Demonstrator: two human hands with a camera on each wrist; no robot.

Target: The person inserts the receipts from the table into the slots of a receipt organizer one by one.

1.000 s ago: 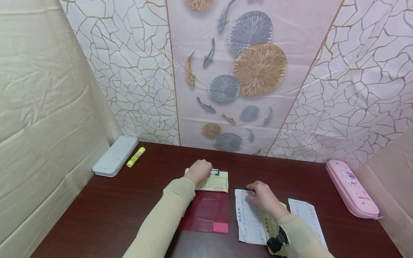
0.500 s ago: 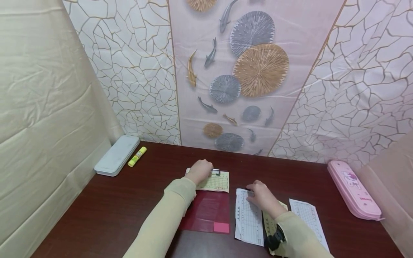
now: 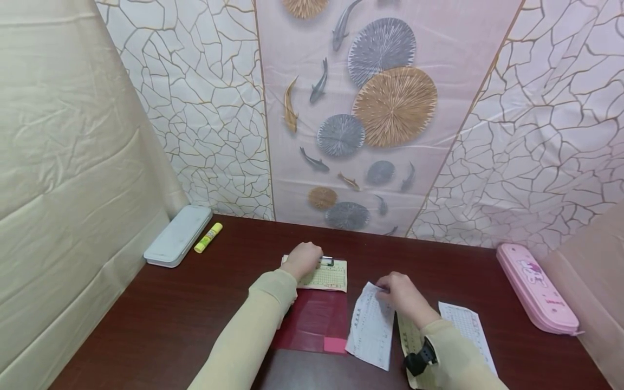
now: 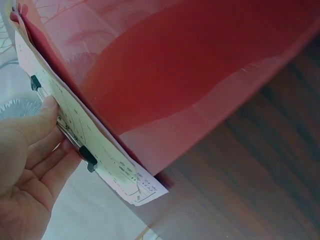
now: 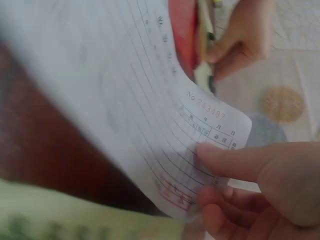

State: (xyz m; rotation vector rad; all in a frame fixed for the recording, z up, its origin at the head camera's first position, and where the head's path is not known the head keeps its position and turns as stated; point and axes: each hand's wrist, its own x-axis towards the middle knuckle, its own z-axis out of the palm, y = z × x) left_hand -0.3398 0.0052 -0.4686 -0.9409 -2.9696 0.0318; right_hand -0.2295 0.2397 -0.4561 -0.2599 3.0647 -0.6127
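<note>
My left hand (image 3: pixel 302 259) grips the metal clip (image 4: pixel 88 157) at the top edge of a red translucent clip folder (image 3: pixel 312 319), its thumb on the clip. Pale yellow and white printed slips (image 4: pixel 95 132) sit under that clip along the folder's edge. To the right, my right hand (image 3: pixel 403 295) pinches the top corner of a white receipt slip (image 5: pixel 145 95) between thumb and fingers. That slip (image 3: pixel 371 327) is tilted and curved, its lower left corner overlapping the folder's pink corner in the head view. A yellowish slip (image 3: pixel 409 338) lies under my right forearm, partly hidden.
Another white printed slip (image 3: pixel 465 325) lies right of my right forearm. A pink pencil case (image 3: pixel 536 287) stands at the right edge, and a white box (image 3: pixel 177 235) with a yellow glue stick (image 3: pixel 208 238) at the back left. A patterned cloth (image 3: pixel 341 179) hangs behind the dark table.
The white receipt slip has been lifted and turned, its lower end swinging left toward the folder. My left hand stays on the clip; the folder has not moved.
</note>
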